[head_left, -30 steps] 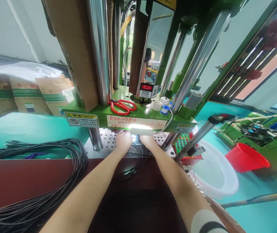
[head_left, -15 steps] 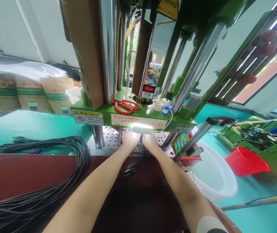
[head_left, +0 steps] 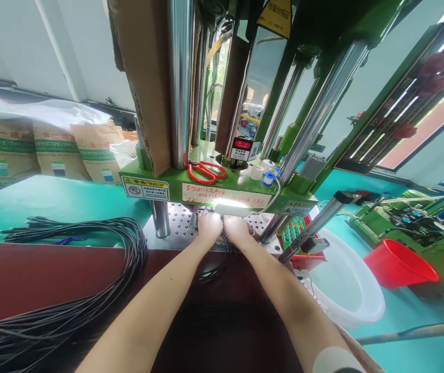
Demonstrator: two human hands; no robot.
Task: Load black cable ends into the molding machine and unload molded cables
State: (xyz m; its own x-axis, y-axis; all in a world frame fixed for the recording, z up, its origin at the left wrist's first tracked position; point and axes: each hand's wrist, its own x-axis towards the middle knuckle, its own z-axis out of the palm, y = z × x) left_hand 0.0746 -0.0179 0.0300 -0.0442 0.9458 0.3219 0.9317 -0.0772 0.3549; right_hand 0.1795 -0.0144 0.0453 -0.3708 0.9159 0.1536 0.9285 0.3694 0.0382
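My left hand [head_left: 210, 226] reaches under the green press plate [head_left: 155, 173], fingers curled closed over something I cannot make out. Close beside it, my right hand [head_left: 236, 228] is likewise closed, with its fingertips hidden. Both are over the perforated metal bed [head_left: 177, 223] of the press, beneath a lit lamp [head_left: 233, 210]. A small bundle of black cables [head_left: 227, 248] comes out between and below my wrists and hangs over the brown table edge. Whether either hand grips these cables cannot be seen.
A large bundle of black cables [head_left: 134, 243] lies on the brown tabletop [head_left: 46, 269] at left. Red-handled scissors [head_left: 206, 172] and a blue-and-white spool [head_left: 268, 178] sit on the press plate. At right are a control panel [head_left: 294, 233], a white tub [head_left: 377, 305] and a red bucket [head_left: 400, 264].
The camera view has shifted slightly, moving the scene a little to the right. My right hand has moved slightly closer to my left hand. The press looks unchanged.
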